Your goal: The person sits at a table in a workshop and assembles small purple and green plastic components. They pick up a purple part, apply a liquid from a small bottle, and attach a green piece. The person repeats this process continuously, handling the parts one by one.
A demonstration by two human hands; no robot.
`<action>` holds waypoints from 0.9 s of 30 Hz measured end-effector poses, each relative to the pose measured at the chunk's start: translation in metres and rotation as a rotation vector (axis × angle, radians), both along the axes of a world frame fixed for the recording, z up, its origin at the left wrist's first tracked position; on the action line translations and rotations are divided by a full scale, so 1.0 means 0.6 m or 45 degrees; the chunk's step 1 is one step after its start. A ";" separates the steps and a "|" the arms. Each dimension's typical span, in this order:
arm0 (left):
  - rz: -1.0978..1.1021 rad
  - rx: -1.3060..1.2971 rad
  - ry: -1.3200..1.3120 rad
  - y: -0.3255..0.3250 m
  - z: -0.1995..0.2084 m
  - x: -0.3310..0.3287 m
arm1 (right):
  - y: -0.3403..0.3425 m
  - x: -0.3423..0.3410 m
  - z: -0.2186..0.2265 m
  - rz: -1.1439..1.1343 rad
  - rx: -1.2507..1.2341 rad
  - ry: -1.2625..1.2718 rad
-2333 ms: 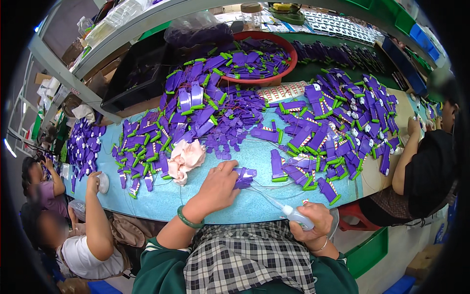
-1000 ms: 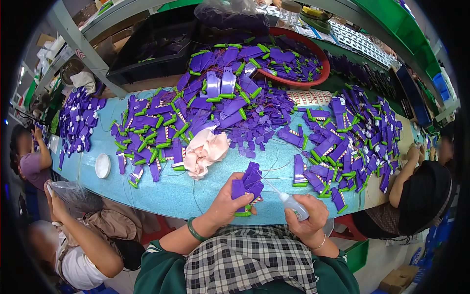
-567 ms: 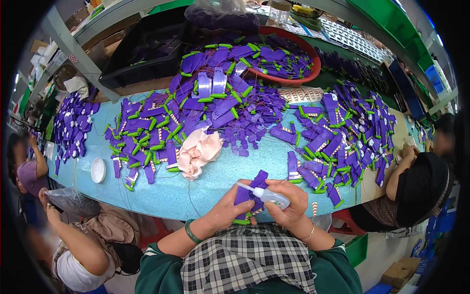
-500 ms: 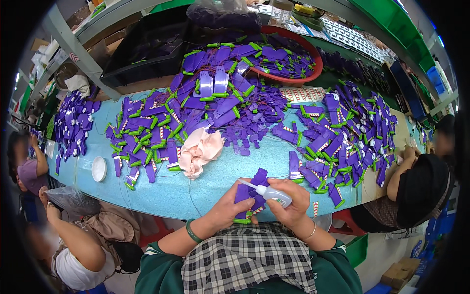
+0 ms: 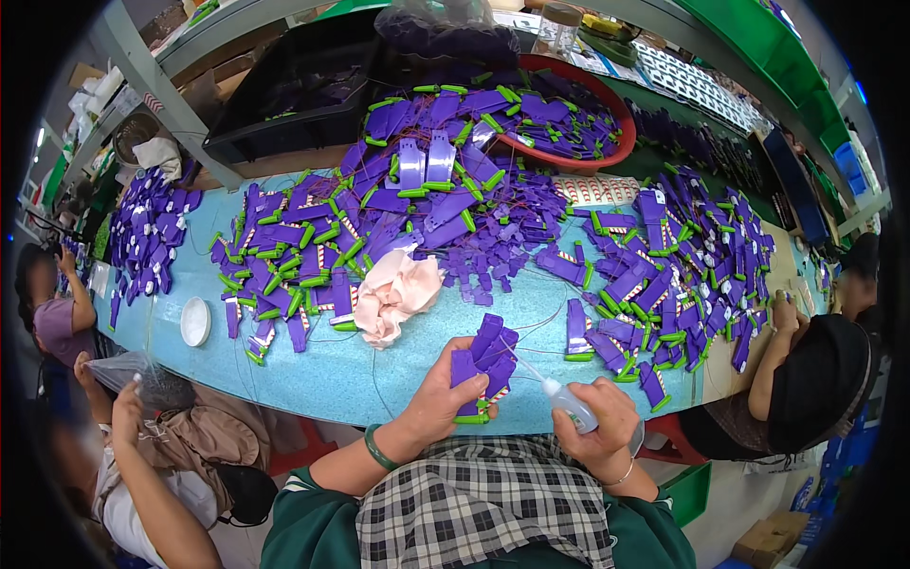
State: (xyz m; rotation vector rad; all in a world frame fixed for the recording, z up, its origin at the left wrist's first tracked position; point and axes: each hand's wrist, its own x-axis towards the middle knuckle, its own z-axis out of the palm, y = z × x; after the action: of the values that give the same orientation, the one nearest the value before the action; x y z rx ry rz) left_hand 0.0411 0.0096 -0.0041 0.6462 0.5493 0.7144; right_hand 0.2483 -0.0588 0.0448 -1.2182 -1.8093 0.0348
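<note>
Your left hand (image 5: 438,394) grips a small fan of purple pieces (image 5: 491,343), the thumb laid across their face and the fingers mostly hidden behind. How many pieces overlap there is hard to tell. They sit just to the right of that thumb and reach beyond it, away from your body. Their long axes run roughly away from you, the upper ones leaning a little apart, with a green end (image 5: 471,418) at the side nearest you.

Your right hand (image 5: 599,422) is closed around a squeeze bottle (image 5: 573,406); whether it is pressing cannot be told. The bottle lies slantwise, its base in your palm and its thin nozzle (image 5: 531,367) pointing away from you and to the left, across the gap between your hands. So the nozzle comes at the pieces from their right, at an angle to their length. Its tip is right by the right-hand edge of the fan, but whether it touches is too fine to see. The left hand is the nearer one to the pieces; on the right side, only the nozzle gets close.

Beyond your left hand, a crumpled pink cloth (image 5: 396,296) rests on the worktop (image 5: 327,379). Past your right hand lies a heap of purple-and-green pieces (image 5: 654,270).
</note>
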 end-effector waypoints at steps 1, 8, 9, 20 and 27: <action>-0.011 -0.002 -0.008 0.000 -0.001 0.000 | -0.001 0.000 0.000 -0.005 -0.007 -0.011; -0.013 0.025 -0.015 -0.002 -0.004 0.003 | 0.003 -0.002 -0.010 -0.027 0.008 -0.019; -0.014 0.036 -0.018 -0.002 -0.005 0.002 | 0.004 -0.002 -0.011 -0.028 0.007 -0.024; 0.015 0.108 0.015 -0.003 -0.010 0.001 | 0.007 -0.004 -0.011 0.000 0.004 -0.028; 0.044 0.140 0.054 -0.008 -0.002 0.005 | 0.006 -0.005 -0.003 -0.019 0.021 -0.096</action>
State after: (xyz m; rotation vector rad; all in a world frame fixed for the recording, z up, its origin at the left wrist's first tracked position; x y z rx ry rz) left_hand 0.0441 0.0048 -0.0054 0.7573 0.5638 0.7687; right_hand 0.2453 -0.0551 0.0430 -1.2361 -1.8618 -0.0347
